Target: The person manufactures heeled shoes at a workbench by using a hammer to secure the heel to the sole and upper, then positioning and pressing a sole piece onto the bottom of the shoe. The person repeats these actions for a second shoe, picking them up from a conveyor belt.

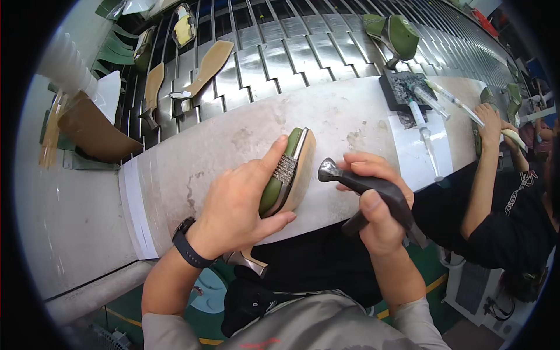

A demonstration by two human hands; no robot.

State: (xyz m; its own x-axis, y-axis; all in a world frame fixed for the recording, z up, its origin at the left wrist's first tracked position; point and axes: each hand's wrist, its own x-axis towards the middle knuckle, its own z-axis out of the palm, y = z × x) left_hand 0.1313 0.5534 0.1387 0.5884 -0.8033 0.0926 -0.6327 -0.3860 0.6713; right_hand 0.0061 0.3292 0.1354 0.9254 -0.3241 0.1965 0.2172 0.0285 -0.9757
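Note:
Wrapped round a green high-heeled shoe (270, 195) is my left hand (230, 195), its forefinger lying along the upper and its thumb at the sole edge. The shoe is tilted on its side, with a braided silvery band across it and its tan sole facing right. Its heel sticks out below my left wrist. My right hand (382, 224) grips a dark hammer (382, 189). The hammer's rounded metal face points left toward the sole, with a small gap between them. Part of the hammer is hidden by my fingers.
Beneath is a stained pale worktable (233, 137). Beyond it runs a metal slatted conveyor (315, 52) carrying a tan-soled shoe (213, 61) and a green shoe (401, 39). Right lie a dark block (396, 98) and syringes (427, 140). A co-worker's hand (489, 119) works at far right.

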